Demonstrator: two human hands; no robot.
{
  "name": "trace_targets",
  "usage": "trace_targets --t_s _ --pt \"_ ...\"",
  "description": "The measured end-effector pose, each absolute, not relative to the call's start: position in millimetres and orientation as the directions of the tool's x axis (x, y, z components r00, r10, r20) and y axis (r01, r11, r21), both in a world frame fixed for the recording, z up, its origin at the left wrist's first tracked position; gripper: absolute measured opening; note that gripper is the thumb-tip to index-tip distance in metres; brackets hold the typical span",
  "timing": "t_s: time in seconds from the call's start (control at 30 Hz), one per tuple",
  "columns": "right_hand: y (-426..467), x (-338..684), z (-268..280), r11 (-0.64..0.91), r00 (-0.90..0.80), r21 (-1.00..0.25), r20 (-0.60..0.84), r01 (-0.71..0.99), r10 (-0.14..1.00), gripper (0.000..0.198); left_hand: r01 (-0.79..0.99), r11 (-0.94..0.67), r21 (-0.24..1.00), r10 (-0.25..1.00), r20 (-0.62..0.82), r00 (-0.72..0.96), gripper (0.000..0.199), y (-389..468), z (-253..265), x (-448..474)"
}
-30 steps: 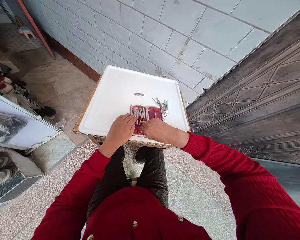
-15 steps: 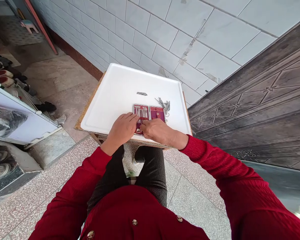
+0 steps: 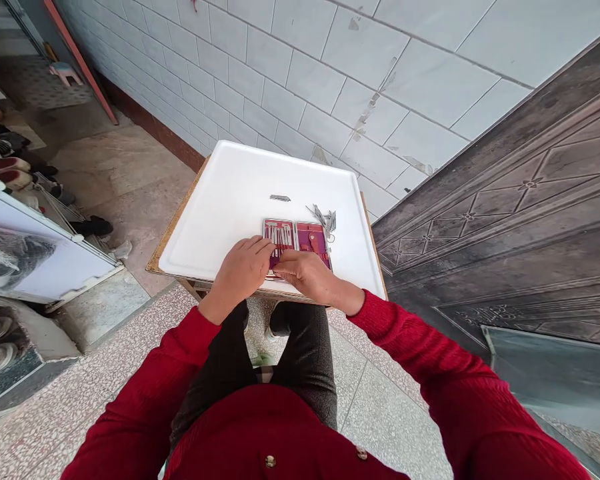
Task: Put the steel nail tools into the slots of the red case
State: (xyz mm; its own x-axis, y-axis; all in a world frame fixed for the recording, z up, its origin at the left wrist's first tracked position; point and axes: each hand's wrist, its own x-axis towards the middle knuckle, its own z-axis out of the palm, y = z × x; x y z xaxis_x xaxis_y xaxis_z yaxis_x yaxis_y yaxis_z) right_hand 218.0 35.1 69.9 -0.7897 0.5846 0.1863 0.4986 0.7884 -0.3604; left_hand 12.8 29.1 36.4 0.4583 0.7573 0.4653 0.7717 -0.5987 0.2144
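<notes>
An open manicure case [image 3: 311, 231] with a dark red lining lies near the front edge of the white tray [image 3: 220, 193]. Slim metal tools [image 3: 280, 232] sit side by side in its left half. My left hand [image 3: 245, 267] grips the left edge of the case, its fingers together. Over the lower part of that half, my right hand [image 3: 307, 272] is closed in a pinch; what lies between its fingertips is hidden. Behind the case's right half is a small heap of metal nail tools [image 3: 325, 219]. One flat metal piece [image 3: 280, 198] rests alone farther back.
The tray sits on a small wooden table [image 3: 180, 217] against a tiled wall [image 3: 280, 73]. On the right stands a dark patterned door panel [image 3: 480, 220]. A shoe rack [image 3: 45, 247] with shoes is on the left.
The view has shifted slightly, so tray and case appear lower. My right hand has moved a little left over the case, nearer my left hand. The loose tools stay in place.
</notes>
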Motion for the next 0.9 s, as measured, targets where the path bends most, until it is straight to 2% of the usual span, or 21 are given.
trace_targets --t_s 0.07,0.23,0.33,0.47,0.6,0.7,0.8,0.9 --pt "34 217 68 0.805 -0.797 -0.316 0.192 0.502 0.572 0.026 0.780 -0.594 0.198 0.754 0.475 0.454 0.039 29 36 13" --pt "29 207 72 0.876 -0.874 -0.032 0.071 0.480 0.481 0.023 0.779 -0.599 0.185 0.751 0.468 0.466 0.037 29 36 11" --pt "24 202 71 0.888 -0.890 0.067 0.017 0.455 0.455 0.021 0.777 -0.599 0.191 0.752 0.467 0.465 0.035 28 36 10" --pt "17 204 67 0.857 -0.856 0.036 0.080 0.514 0.510 0.023 0.774 -0.605 0.186 0.742 0.484 0.463 0.034 28 36 10" --pt "32 215 80 0.808 -0.780 -0.148 0.208 0.571 0.590 0.027 0.767 -0.617 0.175 0.722 0.514 0.464 0.031 28 36 11" --pt "71 221 99 0.680 -0.613 -0.241 0.301 0.693 0.731 0.028 0.763 -0.624 0.168 0.709 0.533 0.463 0.030 28 35 10" --pt "128 218 111 0.516 -0.456 -0.190 0.283 0.835 0.844 0.027 0.761 -0.629 0.158 0.699 0.544 0.465 0.029 29 34 10" --pt "178 209 109 0.393 -0.365 -0.106 0.213 0.913 0.906 0.030 0.762 -0.629 0.156 0.697 0.547 0.463 0.029 30 32 10"
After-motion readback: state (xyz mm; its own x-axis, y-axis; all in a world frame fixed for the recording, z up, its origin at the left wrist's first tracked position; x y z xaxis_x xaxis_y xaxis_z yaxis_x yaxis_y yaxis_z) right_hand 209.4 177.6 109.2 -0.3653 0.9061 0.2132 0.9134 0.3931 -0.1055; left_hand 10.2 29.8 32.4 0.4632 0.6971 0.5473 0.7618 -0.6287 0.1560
